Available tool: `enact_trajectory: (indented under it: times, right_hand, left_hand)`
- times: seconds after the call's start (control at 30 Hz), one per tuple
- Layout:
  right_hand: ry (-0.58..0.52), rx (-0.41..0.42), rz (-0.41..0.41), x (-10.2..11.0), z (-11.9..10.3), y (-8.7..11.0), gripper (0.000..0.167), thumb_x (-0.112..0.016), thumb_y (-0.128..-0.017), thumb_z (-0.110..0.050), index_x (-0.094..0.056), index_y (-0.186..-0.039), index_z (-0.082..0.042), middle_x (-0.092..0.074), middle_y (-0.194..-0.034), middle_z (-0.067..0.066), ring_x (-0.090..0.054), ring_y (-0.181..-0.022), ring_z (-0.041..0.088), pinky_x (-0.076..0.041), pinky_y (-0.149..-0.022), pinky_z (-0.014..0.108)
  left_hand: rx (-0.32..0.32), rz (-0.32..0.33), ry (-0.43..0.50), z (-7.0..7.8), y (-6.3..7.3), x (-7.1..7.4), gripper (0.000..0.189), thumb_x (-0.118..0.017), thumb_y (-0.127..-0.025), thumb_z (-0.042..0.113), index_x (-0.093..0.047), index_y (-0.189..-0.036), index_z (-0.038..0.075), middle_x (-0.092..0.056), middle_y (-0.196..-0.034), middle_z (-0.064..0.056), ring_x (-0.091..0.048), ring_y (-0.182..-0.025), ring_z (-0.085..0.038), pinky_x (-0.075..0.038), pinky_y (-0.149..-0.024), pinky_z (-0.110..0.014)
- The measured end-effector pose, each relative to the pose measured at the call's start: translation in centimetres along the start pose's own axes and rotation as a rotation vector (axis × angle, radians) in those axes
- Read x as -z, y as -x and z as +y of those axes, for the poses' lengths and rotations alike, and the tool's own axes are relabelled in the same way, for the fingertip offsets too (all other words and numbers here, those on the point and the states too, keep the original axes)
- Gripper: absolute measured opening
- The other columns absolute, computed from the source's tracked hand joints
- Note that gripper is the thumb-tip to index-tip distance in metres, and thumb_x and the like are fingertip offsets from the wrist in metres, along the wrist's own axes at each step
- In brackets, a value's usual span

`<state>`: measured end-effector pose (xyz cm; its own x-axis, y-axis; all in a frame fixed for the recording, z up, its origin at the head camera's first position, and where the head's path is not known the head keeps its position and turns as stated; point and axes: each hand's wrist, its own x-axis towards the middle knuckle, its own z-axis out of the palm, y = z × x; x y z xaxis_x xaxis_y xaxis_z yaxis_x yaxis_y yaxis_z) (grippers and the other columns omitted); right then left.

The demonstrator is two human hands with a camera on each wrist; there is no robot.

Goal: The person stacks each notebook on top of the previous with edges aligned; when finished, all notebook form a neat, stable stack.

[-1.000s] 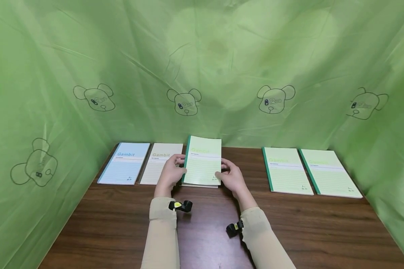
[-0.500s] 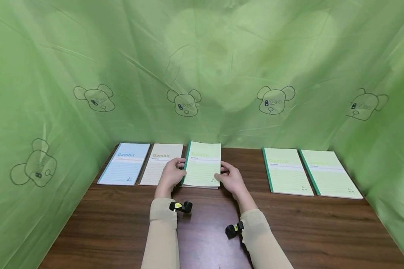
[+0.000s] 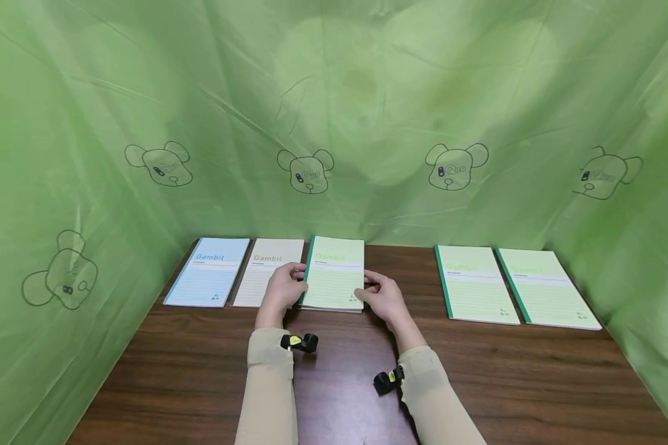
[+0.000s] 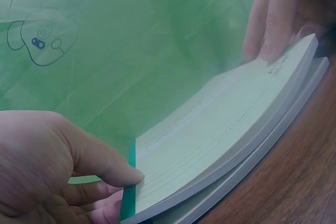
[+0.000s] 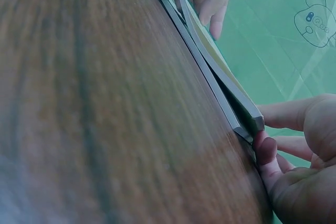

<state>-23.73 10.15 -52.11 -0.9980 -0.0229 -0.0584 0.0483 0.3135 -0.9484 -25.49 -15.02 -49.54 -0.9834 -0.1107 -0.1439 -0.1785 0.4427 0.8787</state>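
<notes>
- Green notebook point(image 3: 335, 275): centre of the head frame, over a lower notebook point(image 4: 312, 86).
- At the middle left of the head frame lie a blue notebook point(image 3: 207, 272), then a beige notebook point(image 3: 253, 284), the latter partly covered by the left hand point(image 3: 284, 287).
- The left hand pinches the green notebook at its spine edge, thumb on the dark green strip.
- Just right of centre, the right hand point(image 3: 385, 296) pinches the same notebook near its lower right corner.
- Farther right, 2 more green-covered notebooks point(image 3: 475, 284) lie side by side on the wooden table point(image 3: 506, 377); only the head view shows them, along with the readable "Gambit" on the blue cover.
- The left wrist view shows the held cover bowing, which the head view barely reveals.
- The right wrist view shows a dark gap between held and lower notebooks; from the head, the lower 1 is just a thin strip.
- Against 1.0 s ago, the green notebook sits lower in the head frame and both hands slightly lower, with the same grip; the 2 at right are unmoved.
</notes>
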Motion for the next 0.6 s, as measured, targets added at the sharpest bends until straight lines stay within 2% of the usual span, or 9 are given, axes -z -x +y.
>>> enact_trajectory:
  times: [0.13, 0.23, 0.3, 0.47, 0.5, 0.6]
  right_hand:
    - [-0.014, 0.002, -0.004, -0.07, -0.04, 0.07, 0.057, -0.081, -0.094, -0.004, -0.065, -0.15, -0.002, -0.07, -0.136, 0.016, -0.07, -0.099, 0.022, -0.054, -0.079, 0.026]
    - [-0.014, -0.002, -0.011, -0.07, -0.09, 0.13, 0.059, -0.081, -0.095, -0.004, -0.063, -0.151, -0.002, -0.068, -0.14, 0.016, -0.07, -0.102, 0.023, -0.054, -0.08, 0.026]
    - [-0.015, -0.005, -0.015, -0.06, -0.08, 0.15, 0.061, -0.081, -0.095, -0.004, -0.062, -0.152, -0.002, -0.068, -0.142, 0.016, -0.07, -0.103, 0.024, -0.053, -0.08, 0.026]
    - [-0.01, 0.002, -0.016, -0.09, 0.03, 0.21, 0.063, -0.082, -0.093, -0.004, -0.062, -0.153, -0.002, -0.068, -0.142, 0.015, -0.07, -0.102, 0.024, -0.053, -0.08, 0.026]
    - [-0.01, 0.002, -0.014, -0.1, 0.04, 0.2, 0.063, -0.082, -0.093, -0.004, -0.062, -0.153, -0.002, -0.068, -0.142, 0.014, -0.07, -0.101, 0.023, -0.053, -0.08, 0.026]
    - [-0.009, 0.002, -0.012, -0.11, 0.09, 0.16, 0.064, -0.083, -0.092, -0.004, -0.062, -0.153, -0.004, -0.069, -0.142, 0.012, -0.069, -0.099, 0.022, -0.053, -0.08, 0.027]
  left_hand:
    - [-0.014, 0.0, -0.027, -0.06, 0.28, 0.35, 0.049, -0.066, -0.093, -0.005, -0.069, -0.142, 0.002, -0.07, -0.129, -0.019, -0.065, -0.116, -0.036, -0.055, -0.077, -0.04]
    - [-0.015, -0.004, -0.036, -0.1, 0.37, 0.52, 0.047, -0.067, -0.095, -0.004, -0.069, -0.142, 0.002, -0.07, -0.131, -0.019, -0.065, -0.123, -0.039, -0.055, -0.088, -0.046]
    - [-0.013, -0.005, -0.051, -0.13, 0.39, 0.58, 0.047, -0.067, -0.095, -0.003, -0.069, -0.141, 0.002, -0.07, -0.131, -0.019, -0.065, -0.123, -0.039, -0.056, -0.087, -0.046]
    - [-0.006, -0.002, -0.096, 0.04, 0.39, 0.68, 0.048, -0.071, -0.092, -0.001, -0.07, -0.14, 0.002, -0.072, -0.131, -0.017, -0.066, -0.113, -0.036, -0.053, -0.066, -0.035]
    - [-0.005, -0.002, -0.101, 0.11, 0.4, 0.7, 0.048, -0.072, -0.092, 0.0, -0.07, -0.14, 0.003, -0.072, -0.131, -0.016, -0.066, -0.114, -0.036, -0.053, -0.065, -0.035]
    - [-0.013, -0.012, -0.114, 0.24, 0.47, 0.82, 0.05, -0.074, -0.091, 0.001, -0.07, -0.141, 0.003, -0.072, -0.134, -0.016, -0.066, -0.122, -0.038, -0.056, -0.07, -0.037]
